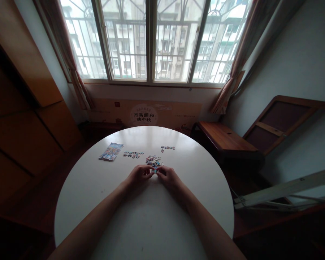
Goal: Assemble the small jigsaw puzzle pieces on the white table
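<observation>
Both hands meet at the middle of a round white table. My left hand and my right hand are curled, fingertips pinched together on small jigsaw pieces at the near edge of a loose pile of puzzle pieces. A joined strip of pieces lies to the left of the pile. Another small joined group lies further back to the right. A colourful picture card rests flat at the far left of the table.
A wooden bench stands to the right beyond the table. A folded wooden frame leans on the right wall. Barred windows with curtains fill the back wall; a wooden cabinet is on the left.
</observation>
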